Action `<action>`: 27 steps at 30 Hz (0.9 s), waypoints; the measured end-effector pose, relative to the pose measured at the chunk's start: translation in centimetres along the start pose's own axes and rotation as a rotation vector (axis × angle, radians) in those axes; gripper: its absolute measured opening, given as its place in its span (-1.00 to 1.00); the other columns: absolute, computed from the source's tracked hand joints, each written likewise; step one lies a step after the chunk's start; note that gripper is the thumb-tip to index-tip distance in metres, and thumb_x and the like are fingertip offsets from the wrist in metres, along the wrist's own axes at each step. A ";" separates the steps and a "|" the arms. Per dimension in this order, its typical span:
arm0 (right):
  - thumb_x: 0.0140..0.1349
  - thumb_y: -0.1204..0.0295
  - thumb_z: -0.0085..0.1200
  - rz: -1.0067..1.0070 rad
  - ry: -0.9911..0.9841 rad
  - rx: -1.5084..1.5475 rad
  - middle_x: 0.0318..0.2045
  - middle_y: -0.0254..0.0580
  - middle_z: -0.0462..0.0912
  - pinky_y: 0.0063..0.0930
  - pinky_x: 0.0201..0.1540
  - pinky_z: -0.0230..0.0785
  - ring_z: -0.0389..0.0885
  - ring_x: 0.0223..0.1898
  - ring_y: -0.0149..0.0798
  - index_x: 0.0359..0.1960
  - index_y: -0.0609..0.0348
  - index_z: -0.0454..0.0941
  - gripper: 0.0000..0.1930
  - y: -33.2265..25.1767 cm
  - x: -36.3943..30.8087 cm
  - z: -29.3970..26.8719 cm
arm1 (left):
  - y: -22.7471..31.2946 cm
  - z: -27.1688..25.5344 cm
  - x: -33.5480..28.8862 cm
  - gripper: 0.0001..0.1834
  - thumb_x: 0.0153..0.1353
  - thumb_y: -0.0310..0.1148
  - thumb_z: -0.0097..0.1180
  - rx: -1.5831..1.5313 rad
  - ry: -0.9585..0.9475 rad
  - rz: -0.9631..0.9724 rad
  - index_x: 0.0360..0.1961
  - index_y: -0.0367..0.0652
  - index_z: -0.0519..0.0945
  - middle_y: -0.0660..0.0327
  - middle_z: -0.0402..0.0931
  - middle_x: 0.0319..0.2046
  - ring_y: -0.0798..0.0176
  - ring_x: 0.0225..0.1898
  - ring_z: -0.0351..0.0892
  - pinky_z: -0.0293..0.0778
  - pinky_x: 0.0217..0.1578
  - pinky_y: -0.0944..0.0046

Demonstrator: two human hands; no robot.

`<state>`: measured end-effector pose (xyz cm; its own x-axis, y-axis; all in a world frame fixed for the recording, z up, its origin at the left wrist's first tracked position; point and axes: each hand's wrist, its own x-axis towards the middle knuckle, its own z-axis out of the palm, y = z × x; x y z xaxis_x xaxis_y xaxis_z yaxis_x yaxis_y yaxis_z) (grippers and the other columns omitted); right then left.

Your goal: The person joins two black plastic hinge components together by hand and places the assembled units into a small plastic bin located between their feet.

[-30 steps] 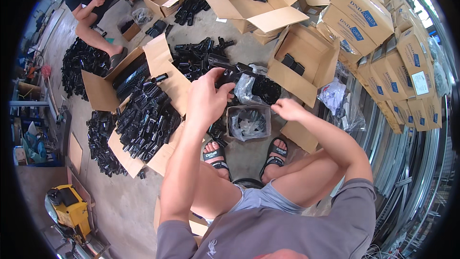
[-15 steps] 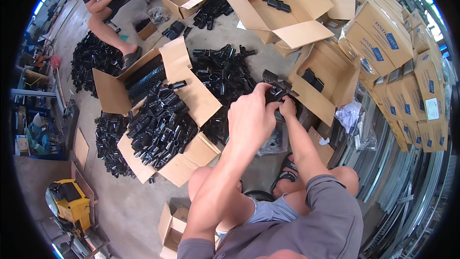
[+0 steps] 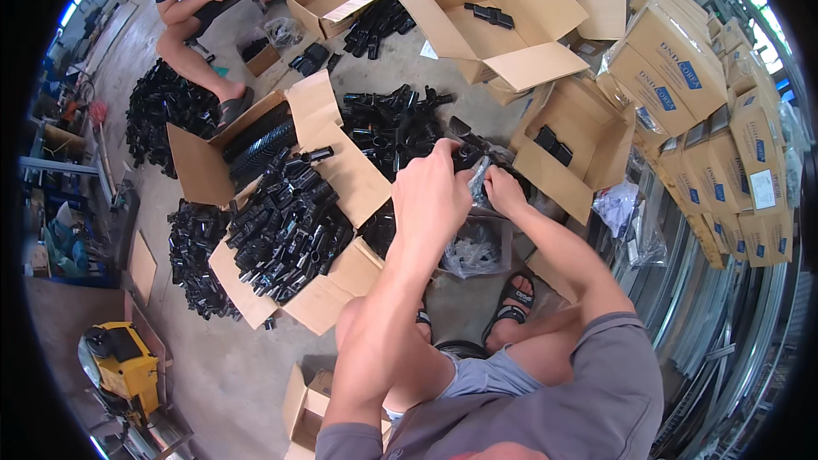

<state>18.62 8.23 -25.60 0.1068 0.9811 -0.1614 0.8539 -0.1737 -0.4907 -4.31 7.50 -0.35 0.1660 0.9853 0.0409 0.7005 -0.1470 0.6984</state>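
My left hand [image 3: 433, 198] is closed around a glossy black plastic part [image 3: 464, 153], held up in front of my knees; its fingers hide much of that part. Close beside it, my right hand [image 3: 506, 193] has its fingers bent together next to a pale, shiny piece [image 3: 482, 174]. Whether that piece is in its fingers or lies behind them, I cannot tell. Just below both hands stands a clear plastic bag [image 3: 477, 249] with greyish contents. A heap of similar black parts [image 3: 388, 123] lies on the floor beyond my left hand.
An open carton [image 3: 294, 221] at the left overflows with black parts, with more heaps around it. Open cartons at the far right [image 3: 532, 34] and right [image 3: 588, 132] each hold a few parts. Another person [image 3: 200, 0] sits at the far left. Stacked cartons [image 3: 669, 68] and metal profiles line the right.
Both hands have moved slightly left, and the right has dropped a little. A pale, shiny piece now shows between them. My right knee has swung inward.
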 end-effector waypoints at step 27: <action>0.02 0.42 0.20 -0.937 0.723 -0.222 0.03 -0.25 0.62 -0.08 0.16 0.31 0.47 0.19 -0.09 -0.32 0.04 0.70 -0.84 -12.4 -11.9 -19.6 | 3.8 3.5 -4.6 -0.64 0.05 -0.31 0.35 0.221 -0.207 0.207 -0.15 -0.23 0.58 -0.06 0.66 -0.45 -0.15 -0.35 0.69 0.60 -0.32 -0.05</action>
<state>16.78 0.35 -0.82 -0.4019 0.5517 0.7308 0.8140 0.5809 0.0091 0.04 2.10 -0.43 0.4411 0.8975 0.0042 0.7667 -0.3793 0.5180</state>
